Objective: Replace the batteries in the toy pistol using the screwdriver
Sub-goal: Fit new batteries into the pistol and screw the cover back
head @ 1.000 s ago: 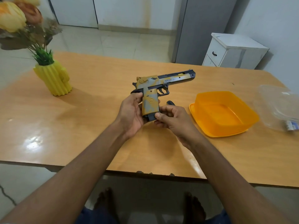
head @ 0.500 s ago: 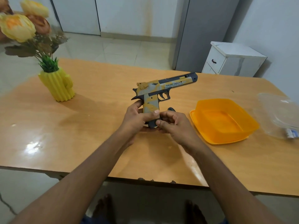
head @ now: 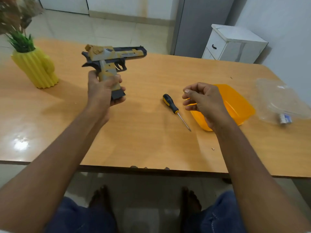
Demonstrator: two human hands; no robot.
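Wooden tabletop fills mid-frame; above its upper-left part the left hand grips the toy pistol by the handle, barrel running level toward the frame's right, butt down. At centre right the right hand hovers with fingers loosely curled, holding nothing, beside the screwdriver, which lies diagonally, tip toward lower right. Taking it by the handle while keeping the pistol steady seems wise.

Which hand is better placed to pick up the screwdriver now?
The right hand: it holds nothing and hovers just beside the screwdriver handle. The left hand is busy gripping the pistol.
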